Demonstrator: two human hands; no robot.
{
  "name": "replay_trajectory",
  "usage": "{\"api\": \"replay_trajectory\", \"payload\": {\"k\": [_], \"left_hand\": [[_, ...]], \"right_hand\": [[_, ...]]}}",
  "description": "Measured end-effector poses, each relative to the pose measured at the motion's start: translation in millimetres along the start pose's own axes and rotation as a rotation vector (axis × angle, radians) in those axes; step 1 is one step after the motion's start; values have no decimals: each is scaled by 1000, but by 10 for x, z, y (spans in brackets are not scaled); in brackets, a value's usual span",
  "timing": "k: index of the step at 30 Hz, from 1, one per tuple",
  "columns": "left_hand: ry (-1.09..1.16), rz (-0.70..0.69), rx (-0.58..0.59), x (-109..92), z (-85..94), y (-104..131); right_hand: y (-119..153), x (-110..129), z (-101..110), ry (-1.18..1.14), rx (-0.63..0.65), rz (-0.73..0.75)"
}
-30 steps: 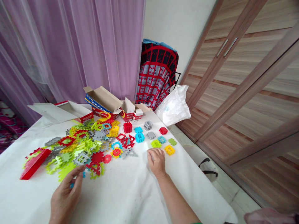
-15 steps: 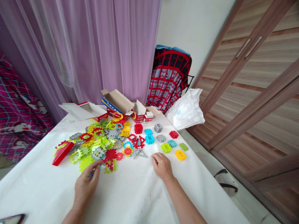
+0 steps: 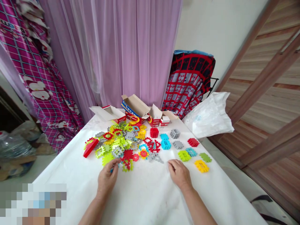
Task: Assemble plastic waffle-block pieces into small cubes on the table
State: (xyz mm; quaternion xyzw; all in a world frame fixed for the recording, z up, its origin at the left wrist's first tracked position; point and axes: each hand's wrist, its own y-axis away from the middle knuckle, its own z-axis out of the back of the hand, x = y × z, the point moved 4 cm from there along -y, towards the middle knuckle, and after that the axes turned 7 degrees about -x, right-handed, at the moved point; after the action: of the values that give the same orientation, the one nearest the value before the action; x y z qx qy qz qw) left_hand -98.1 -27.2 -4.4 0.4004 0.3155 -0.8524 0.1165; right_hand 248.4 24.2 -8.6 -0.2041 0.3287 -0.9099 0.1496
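My left hand [image 3: 108, 175] is closed on a small blue piece, mostly hidden by the fingers, at the near edge of a mixed pile of toothed plastic pieces [image 3: 120, 143]. Curled on the white cloth, my right hand [image 3: 180, 173] has its fingers together; whether anything is inside is hidden. Right of the pile stand a red stack [image 3: 154, 132], blue pieces [image 3: 166, 144] and a grey stack [image 3: 175, 134]. Nearest my right hand are green pieces [image 3: 184, 156] and yellow pieces [image 3: 201, 166].
Open cardboard boxes [image 3: 136, 107] line the far edge of the white-covered table [image 3: 145, 200]. A red triangular block [image 3: 90, 148] lies left of the pile. A white plastic bag [image 3: 209, 115] is at the right edge. Something pixelated [image 3: 42, 206] fills the lower left corner.
The view has swung left, so the table and its contents appear farther right. Both hands keep nearly the same places beside the pieces.
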Motion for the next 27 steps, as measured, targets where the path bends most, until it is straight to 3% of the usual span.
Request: {"api": "replay_trajectory", "payload": {"k": [6, 11, 18, 24, 27], "left_hand": [[-124, -33, -85, 58, 222, -57], [-487, -6, -91, 188, 449, -116], [-650, -2, 59, 158, 347, -76], [-698, 48, 111, 203, 351, -143], [-680, 9, 93, 247, 361, -190]], "right_hand": [[19, -46, -2, -45, -27, -19], [57, -121, -21, -127, -15, -62], [87, -197, -54, -231, -2, -99], [92, -136, -10, -261, -11, -100], [70, -76, 31, -240, -12, -97]]}}
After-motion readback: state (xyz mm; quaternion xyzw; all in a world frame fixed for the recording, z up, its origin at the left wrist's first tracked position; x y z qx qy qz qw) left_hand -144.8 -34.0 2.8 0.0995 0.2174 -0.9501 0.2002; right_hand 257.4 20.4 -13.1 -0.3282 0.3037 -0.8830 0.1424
